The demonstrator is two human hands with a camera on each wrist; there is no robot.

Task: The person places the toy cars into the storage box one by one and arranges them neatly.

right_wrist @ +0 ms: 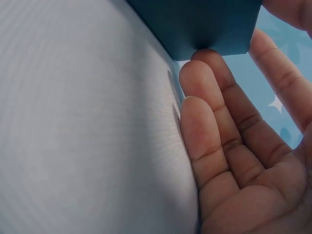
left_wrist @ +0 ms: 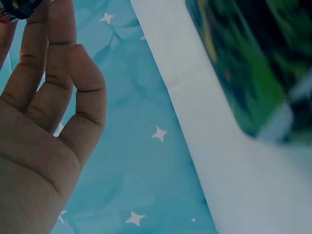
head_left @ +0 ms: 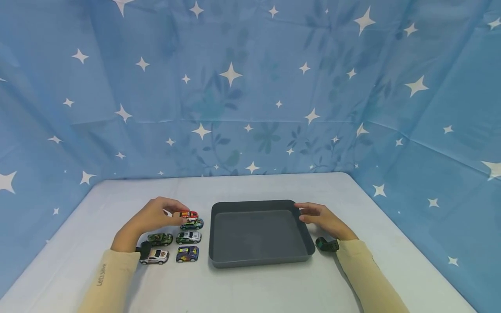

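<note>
In the head view my left hand (head_left: 158, 214) pinches a red toy car (head_left: 189, 214) between thumb and fingers, above a green-blue toy car (head_left: 192, 224). Only a bit of the red car (left_wrist: 6, 19) shows at the top left corner of the left wrist view. My right hand (head_left: 322, 219) holds the right side of a dark grey rectangular tray (head_left: 260, 264), near its far corner. From the right wrist, fingers (right_wrist: 202, 126) lie low along the outside of the tray wall (right_wrist: 209, 29), and another digit reaches over the rim.
Beside the left forearm are a camouflage car (head_left: 160, 239) and a white-and-orange car (head_left: 155, 256). A white-and-green car (head_left: 188, 237) and a purple car (head_left: 187, 254) stand left of the tray. A blue star-patterned curtain (head_left: 250, 100) backs the white table (head_left: 258, 291).
</note>
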